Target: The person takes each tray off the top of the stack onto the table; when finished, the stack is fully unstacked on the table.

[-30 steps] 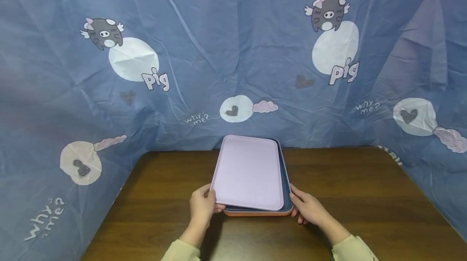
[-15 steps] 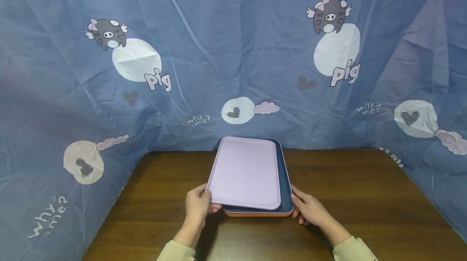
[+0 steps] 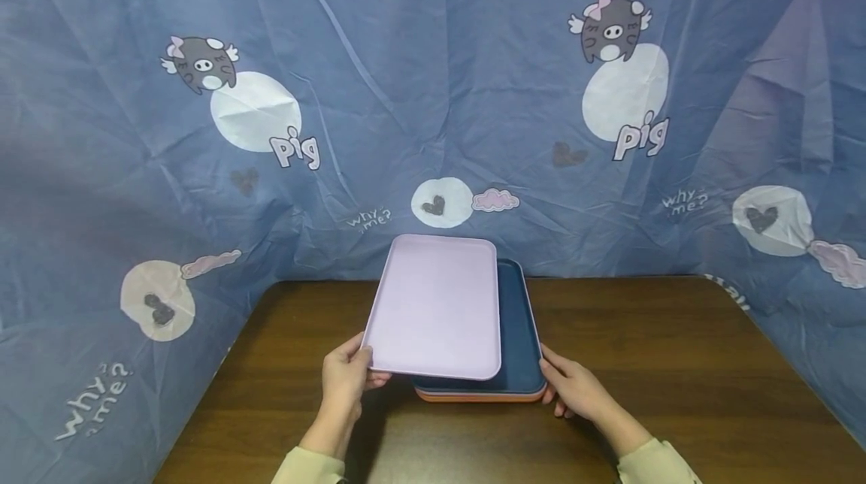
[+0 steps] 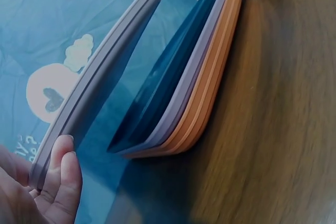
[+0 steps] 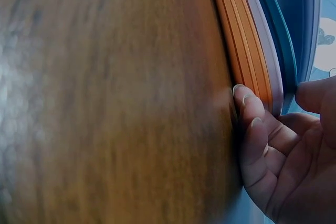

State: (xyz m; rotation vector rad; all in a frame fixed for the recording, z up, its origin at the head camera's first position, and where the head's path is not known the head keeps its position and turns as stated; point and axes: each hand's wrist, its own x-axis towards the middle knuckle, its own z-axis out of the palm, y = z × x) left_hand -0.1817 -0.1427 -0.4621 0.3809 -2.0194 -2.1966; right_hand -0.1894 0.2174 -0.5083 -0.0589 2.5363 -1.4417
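A lilac tray (image 3: 436, 307) is raised and tilted, its near left corner pinched between the thumb and fingers of my left hand (image 3: 345, 375). In the left wrist view a gap separates this tray (image 4: 100, 77) from the stack below. On top of the stack is a dark blue tray (image 3: 521, 326), partly covered by the raised one in the head view. Beneath it come another lilac tray (image 4: 189, 82) and orange trays (image 4: 210, 77). My right hand (image 3: 575, 386) grips the stack's near right edge, thumb at the blue rim and fingers curled against the orange side (image 5: 244, 45).
The stack stands on a brown wooden table (image 3: 676, 364), near its far edge. A blue printed cloth (image 3: 365, 78) hangs behind the table and along both sides.
My left hand has drawn the lilac tray leftward and lifted it, uncovering more of the dark blue tray. My right hand has stayed at the stack's edge.
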